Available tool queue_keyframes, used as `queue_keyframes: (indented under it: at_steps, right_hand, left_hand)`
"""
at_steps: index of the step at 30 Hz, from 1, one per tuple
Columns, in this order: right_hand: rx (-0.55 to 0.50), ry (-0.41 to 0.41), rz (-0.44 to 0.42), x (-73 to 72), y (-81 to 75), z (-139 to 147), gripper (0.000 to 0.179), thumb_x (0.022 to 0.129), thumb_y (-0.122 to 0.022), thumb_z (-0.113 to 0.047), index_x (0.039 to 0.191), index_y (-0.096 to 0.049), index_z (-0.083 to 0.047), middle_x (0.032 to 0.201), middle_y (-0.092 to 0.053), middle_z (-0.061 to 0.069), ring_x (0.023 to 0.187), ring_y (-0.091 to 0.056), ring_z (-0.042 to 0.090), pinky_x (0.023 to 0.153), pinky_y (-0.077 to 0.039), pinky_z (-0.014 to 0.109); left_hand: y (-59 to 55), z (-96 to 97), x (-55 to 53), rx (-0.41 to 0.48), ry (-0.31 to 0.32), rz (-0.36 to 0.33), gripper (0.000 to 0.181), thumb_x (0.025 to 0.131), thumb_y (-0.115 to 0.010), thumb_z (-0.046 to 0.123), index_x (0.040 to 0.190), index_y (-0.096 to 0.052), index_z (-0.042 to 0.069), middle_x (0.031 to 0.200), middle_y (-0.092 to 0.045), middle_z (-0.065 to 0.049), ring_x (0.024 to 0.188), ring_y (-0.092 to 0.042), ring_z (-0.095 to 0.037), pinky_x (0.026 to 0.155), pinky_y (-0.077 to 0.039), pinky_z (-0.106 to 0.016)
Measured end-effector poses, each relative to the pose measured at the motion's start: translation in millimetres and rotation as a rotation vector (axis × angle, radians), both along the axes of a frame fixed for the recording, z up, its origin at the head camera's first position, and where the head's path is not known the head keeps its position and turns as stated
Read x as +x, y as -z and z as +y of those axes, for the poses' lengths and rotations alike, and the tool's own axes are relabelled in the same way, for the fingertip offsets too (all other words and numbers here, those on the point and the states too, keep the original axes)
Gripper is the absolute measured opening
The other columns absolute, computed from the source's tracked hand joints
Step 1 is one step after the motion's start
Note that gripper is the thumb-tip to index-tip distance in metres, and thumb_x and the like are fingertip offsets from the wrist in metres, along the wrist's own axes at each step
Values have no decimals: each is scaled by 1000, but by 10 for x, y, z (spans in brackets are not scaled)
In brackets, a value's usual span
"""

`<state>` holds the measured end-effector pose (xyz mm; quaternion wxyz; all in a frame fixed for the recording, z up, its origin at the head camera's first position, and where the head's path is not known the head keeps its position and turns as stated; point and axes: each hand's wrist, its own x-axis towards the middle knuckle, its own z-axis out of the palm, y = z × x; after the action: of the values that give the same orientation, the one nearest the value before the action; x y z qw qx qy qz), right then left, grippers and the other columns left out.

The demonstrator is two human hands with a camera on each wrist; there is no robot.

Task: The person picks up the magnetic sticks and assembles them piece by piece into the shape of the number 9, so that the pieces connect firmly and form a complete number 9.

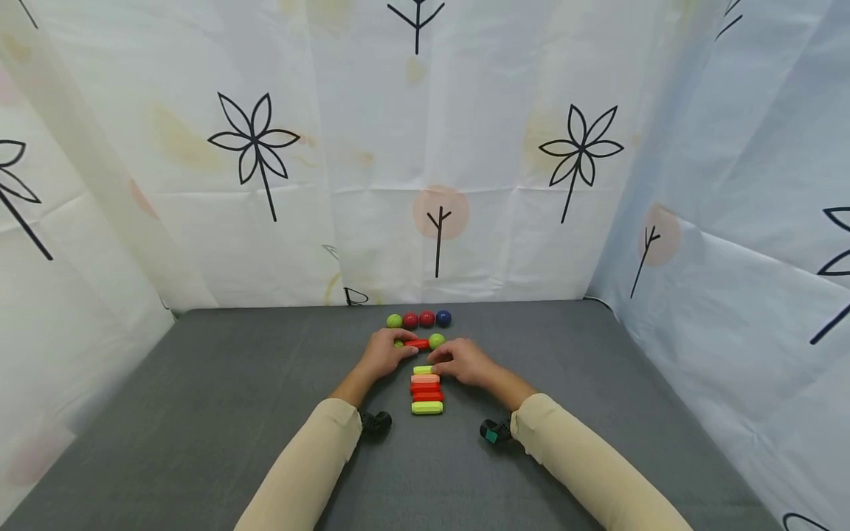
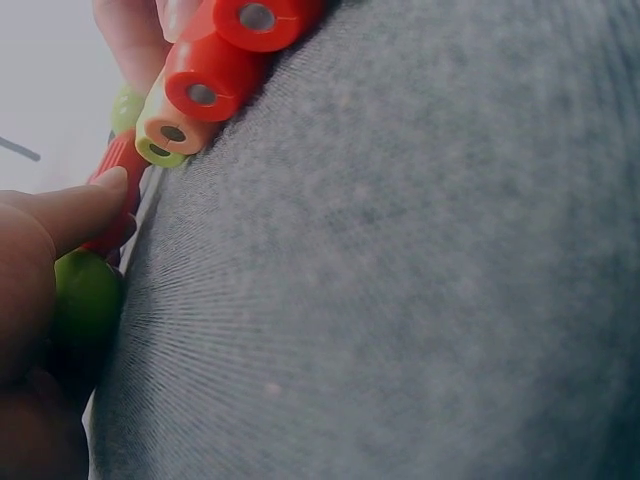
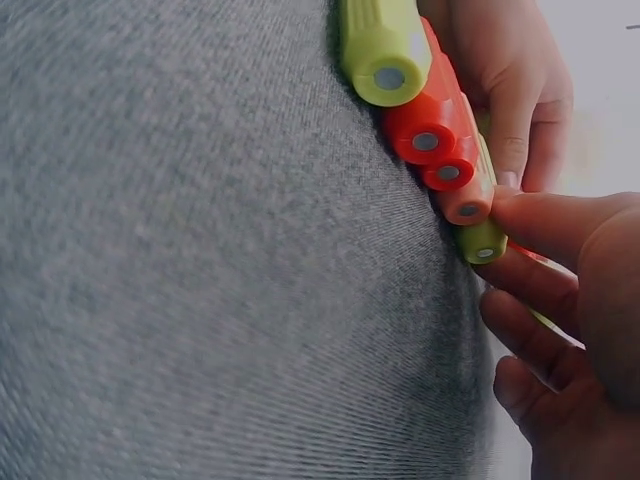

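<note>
In the head view my left hand (image 1: 387, 354) is around the left end of a red magnetic rod (image 1: 417, 344). The left wrist view shows the thumb (image 2: 112, 182) pressed on that rod, beside a green ball (image 2: 88, 295). Another green ball (image 1: 436, 341) sits at the rod's right end. My right hand (image 1: 467, 363) pinches the farthest rod, a yellow-green one (image 3: 484, 242), by its right end between thumb and forefinger. Nearer me, in the same column, lie a salmon rod (image 1: 425, 379), red rods (image 1: 426, 397) and a yellow-green rod (image 1: 427, 408). Grey metal discs show in the rod ends.
Beyond the hands a row of balls stands on the grey table (image 1: 232, 413): a green ball (image 1: 394, 321), two red balls (image 1: 410, 320) and a blue ball (image 1: 443, 318). A patterned white curtain (image 1: 372, 147) rises behind the table's far edge.
</note>
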<state>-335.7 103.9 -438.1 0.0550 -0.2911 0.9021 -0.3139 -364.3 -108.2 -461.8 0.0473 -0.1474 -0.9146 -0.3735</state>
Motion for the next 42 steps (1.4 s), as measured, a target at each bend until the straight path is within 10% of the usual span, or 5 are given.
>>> queue_keyframes:
  at_steps: [20, 42]
  right_hand:
    - [186, -88, 146, -13, -79, 57, 20, 90, -71, -16, 107, -74, -7, 102, -68, 3, 95, -61, 22, 87, -47, 39]
    - [29, 139, 106, 96, 30, 190, 5, 87, -72, -13, 90, -71, -10, 78, -59, -4, 70, -52, 10, 64, -45, 29]
  left_hand:
    - [23, 24, 0, -6, -5, 6, 24, 88, -74, 21, 110, -74, 11, 107, -69, -3, 101, -59, -26, 89, -45, -45]
    - [30, 25, -3, -6, -14, -21, 26, 87, -75, 25, 111, -74, 13, 109, -68, -3, 101, -59, -25, 89, -45, -44]
